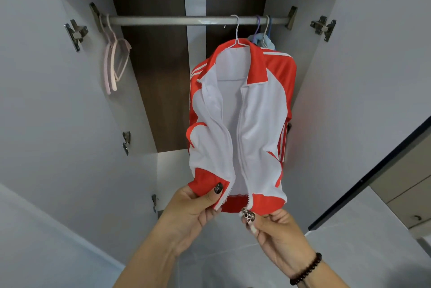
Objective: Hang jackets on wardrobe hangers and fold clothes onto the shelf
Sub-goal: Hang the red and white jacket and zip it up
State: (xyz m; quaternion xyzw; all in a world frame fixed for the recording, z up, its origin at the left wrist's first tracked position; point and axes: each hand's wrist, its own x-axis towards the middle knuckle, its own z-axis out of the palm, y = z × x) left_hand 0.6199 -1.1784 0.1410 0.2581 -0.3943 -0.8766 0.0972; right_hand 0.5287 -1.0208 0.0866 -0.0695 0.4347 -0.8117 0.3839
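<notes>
Head view: red-and-white zip-front track jacket (242,110), on white wire hanger (236,31), grey wardrobe rail (163,20). Left hand (193,213) pinches left hem corner; right hand (277,229) pinches zipper end. Advice: align zipper ends between fingertips, hem taut.

I see the jacket (256,113) as smooth synthetic cloth with a slight sheen, red and white, with a white plastic-toothed zip. It hangs from a thin white wire hanger (236,31) on a dull brushed-metal rail (163,20). The wardrobe's side walls (77,101) look like matt pale laminate, its back panel (158,78) dark wood-grain. The hinges (323,27) are shiny metal. The pink hangers (114,64) near the rail's left end look like matt plastic.
</notes>
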